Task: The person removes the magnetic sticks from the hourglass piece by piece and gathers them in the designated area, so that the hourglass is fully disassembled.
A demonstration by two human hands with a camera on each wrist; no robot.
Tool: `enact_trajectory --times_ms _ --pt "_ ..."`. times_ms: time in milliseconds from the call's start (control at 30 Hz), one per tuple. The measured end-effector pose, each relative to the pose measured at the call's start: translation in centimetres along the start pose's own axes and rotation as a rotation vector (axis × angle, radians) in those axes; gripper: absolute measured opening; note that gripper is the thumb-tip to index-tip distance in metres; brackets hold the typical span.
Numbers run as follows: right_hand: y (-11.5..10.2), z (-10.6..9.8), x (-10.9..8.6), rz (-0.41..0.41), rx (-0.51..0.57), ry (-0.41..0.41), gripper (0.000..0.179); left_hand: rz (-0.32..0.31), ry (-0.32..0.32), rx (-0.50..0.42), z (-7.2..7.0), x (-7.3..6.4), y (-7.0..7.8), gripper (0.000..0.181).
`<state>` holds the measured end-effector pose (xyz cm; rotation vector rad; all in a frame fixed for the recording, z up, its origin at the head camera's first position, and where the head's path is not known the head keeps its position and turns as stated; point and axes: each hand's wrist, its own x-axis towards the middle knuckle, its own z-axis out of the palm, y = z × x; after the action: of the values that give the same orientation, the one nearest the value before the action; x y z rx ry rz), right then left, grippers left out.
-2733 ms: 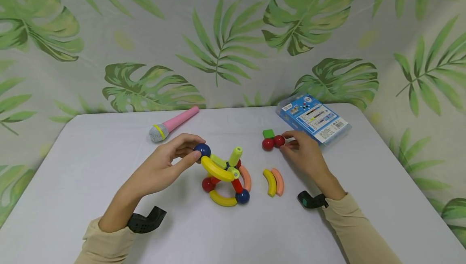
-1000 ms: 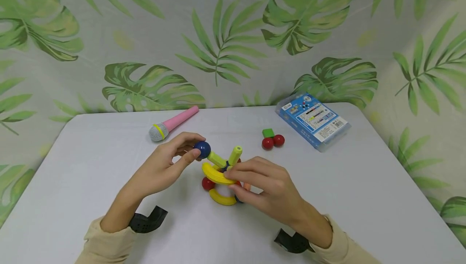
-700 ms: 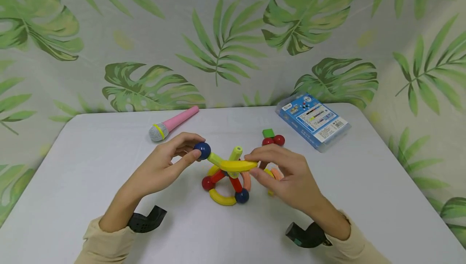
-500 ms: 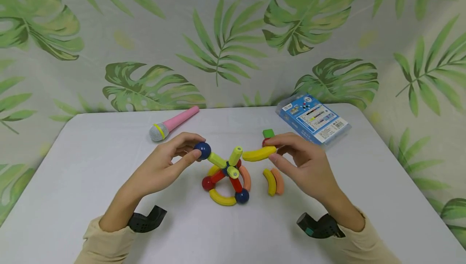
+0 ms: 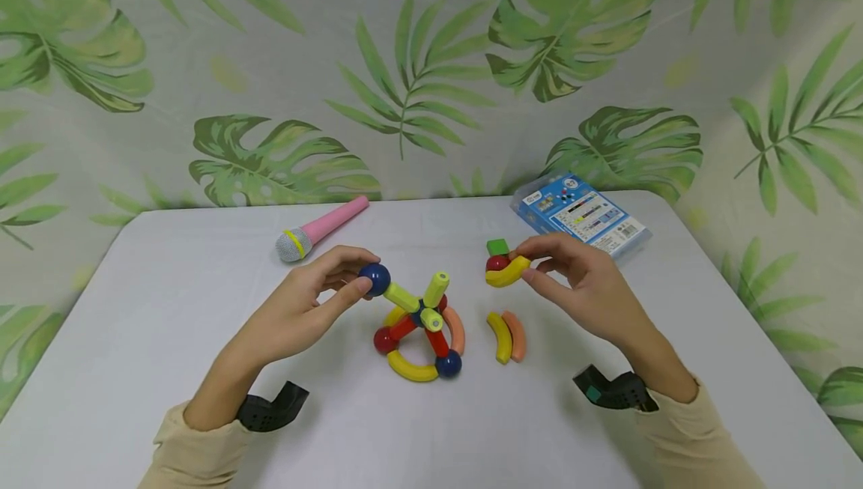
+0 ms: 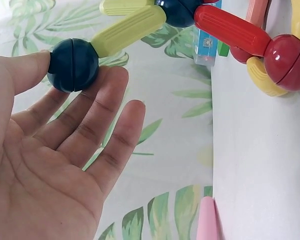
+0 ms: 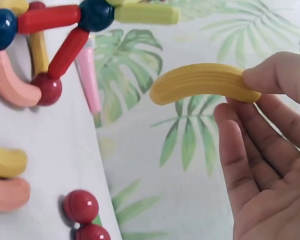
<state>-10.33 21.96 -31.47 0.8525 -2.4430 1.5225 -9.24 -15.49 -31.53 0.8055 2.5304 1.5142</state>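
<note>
Thumb and fingertips of the left hand (image 5: 306, 305) pinch a dark blue ball (image 5: 374, 279) in the head view. A lime-green rod (image 5: 401, 296) joins this ball to a construction of magnetic rods and balls, with red rods (image 5: 437, 342) leaning down to a ring of curved rods. Two further lime rods, one of them the upright rod (image 5: 437, 288), have bare ends. The right hand (image 5: 589, 290) pinches one end of a yellow curved magnetic rod (image 5: 507, 273), held above the table, apart from the construction. The right wrist view shows that curved rod's (image 7: 205, 82) other end free.
Beneath the right hand's rod are a red ball (image 5: 497, 263) and a green block (image 5: 496, 247). Two loose curved rods, yellow (image 5: 500, 338) and pink (image 5: 515, 337), lie right of the construction. A pink microphone (image 5: 322, 229) and a blue package (image 5: 583, 219) lie farther back.
The right hand came from the red balls to the construction, pulled off the yellow curved rod and carried it right. The left hand has kept its pinch on the blue ball.
</note>
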Motion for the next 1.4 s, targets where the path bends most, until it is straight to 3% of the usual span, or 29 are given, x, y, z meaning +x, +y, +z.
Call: enact_trajectory --times_ms 167,367,567,733,1133,1400 --pt "1.4 -0.8 -1.3 0.088 -0.078 -0.067 0.026 -0.003 -0.017 -0.02 0.5 0.2 -0.3 0.029" --pt "3.0 -1.7 -3.5 0.198 -0.201 -0.204 0.021 -0.013 -0.027 -0.02 0.8 0.3 -0.5 0.028" --pt "4.1 -2.6 -5.0 0.3 -0.165 -0.284 0.015 -0.008 -0.033 -0.024 0.8 0.3 -0.5 0.028" --pt "5.1 -3.0 -5.2 0.368 -0.132 -0.355 0.014 -0.01 -0.028 -0.02 0.9 0.2 -0.5 0.028" --pt "6.7 -3.6 -5.2 0.413 -0.08 -0.361 0.021 -0.009 -0.028 -0.012 0.8 0.0 -0.6 0.028" --pt "7.2 -3.5 -3.8 0.441 -0.099 -0.386 0.027 0.006 -0.005 -0.007 0.1 0.1 -0.5 0.028"
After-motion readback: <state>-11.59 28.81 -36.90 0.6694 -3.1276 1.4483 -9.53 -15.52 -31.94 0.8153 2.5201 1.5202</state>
